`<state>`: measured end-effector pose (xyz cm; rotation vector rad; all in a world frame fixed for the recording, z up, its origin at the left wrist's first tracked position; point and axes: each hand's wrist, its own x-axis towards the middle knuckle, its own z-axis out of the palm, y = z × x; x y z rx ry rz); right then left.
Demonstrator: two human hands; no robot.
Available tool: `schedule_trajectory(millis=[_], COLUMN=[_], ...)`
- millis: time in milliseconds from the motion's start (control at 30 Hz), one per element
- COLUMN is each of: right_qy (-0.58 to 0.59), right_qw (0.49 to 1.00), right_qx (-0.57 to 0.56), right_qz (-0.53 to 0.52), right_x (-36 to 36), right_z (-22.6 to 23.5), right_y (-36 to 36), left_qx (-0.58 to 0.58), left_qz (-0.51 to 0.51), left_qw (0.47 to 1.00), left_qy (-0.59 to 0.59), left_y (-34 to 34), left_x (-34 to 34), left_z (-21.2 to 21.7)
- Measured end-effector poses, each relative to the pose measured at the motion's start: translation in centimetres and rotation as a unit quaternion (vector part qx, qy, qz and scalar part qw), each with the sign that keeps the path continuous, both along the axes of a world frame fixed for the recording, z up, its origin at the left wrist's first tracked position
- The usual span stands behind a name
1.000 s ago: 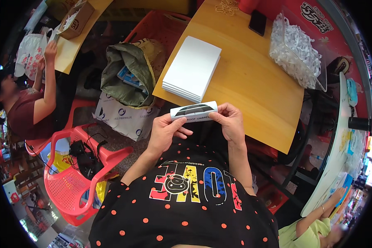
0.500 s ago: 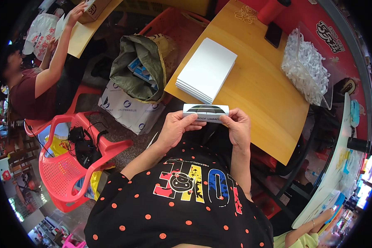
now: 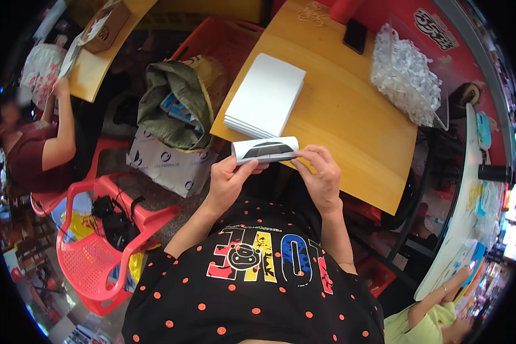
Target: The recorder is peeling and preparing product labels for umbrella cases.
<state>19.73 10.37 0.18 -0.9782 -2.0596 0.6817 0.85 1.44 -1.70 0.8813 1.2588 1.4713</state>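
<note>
A rolled printed sheet, white with a dark umbrella picture, is held level in front of my body, just off the table's near edge. My left hand grips its left end, thumb in front and fingers behind. At the other end, the thumb and forefinger of my right hand are bent close together at the roll's edge; its remaining fingers are curled. Right beyond the roll, a neat stack of white sheets lies on the yellow wooden table.
On the table are a black phone, rubber bands and a clear bin of white strips. A green sack stands left, near a red plastic chair. Co-workers sit at far left and lower right.
The roll has turned, so its lettering no longer shows and the umbrella picture faces up more. My right thumb has slid from the roll's front to its right end. The whole view has shifted.
</note>
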Motion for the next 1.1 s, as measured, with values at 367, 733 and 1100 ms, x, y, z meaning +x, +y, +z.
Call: schedule_trajectory(millis=[367,733,1100], right_qy=[0.0,-0.03,-0.013], right_qw=[0.992,0.994,0.991], right_qx=[0.119,0.109,0.129], right_qz=[0.045,-0.001,-0.045], right_x=[2.5,5.7,6.1], right_z=[0.5,0.2,-0.5], right_y=[0.3,-0.1,-1.2], left_qx=[0.141,0.153,0.219], left_qz=[-0.026,-0.074,-0.06], left_qw=[0.934,0.912,0.891], left_qy=[0.328,0.373,0.393], left_y=[1.9,3.1,2.3], left_x=[1.4,4.7,5.4], left_z=[2.8,3.4,2.8])
